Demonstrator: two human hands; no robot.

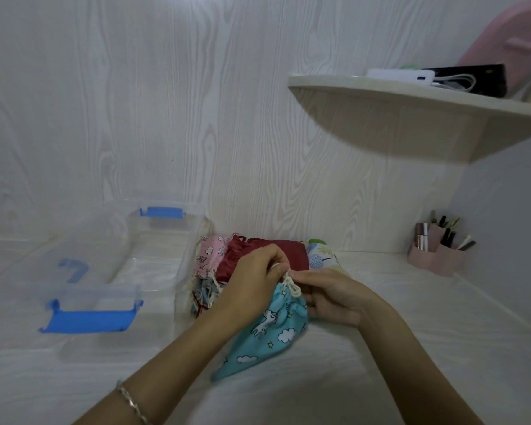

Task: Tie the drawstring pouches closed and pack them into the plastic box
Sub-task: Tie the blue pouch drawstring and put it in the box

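A turquoise pouch (267, 335) with unicorns and clouds lies on the white desk, its gathered neck pointing away from me. My left hand (252, 277) pinches its cream drawstring (290, 285) at the neck. My right hand (331, 297) holds the neck and cord from the right side. Behind the hands is a pile of pouches: a dark red one (276, 250), a pink cloud-print one (210, 251) and a pale floral one (319, 256). The clear plastic box (178, 240) with blue latches stands open to the left, beside the pile.
The clear lid (89, 302) with blue clips lies at the front left. A pink organiser (439, 253) with pens stands at the right rear corner. A rounded wall shelf (411, 118) carrying devices hangs overhead on the right.
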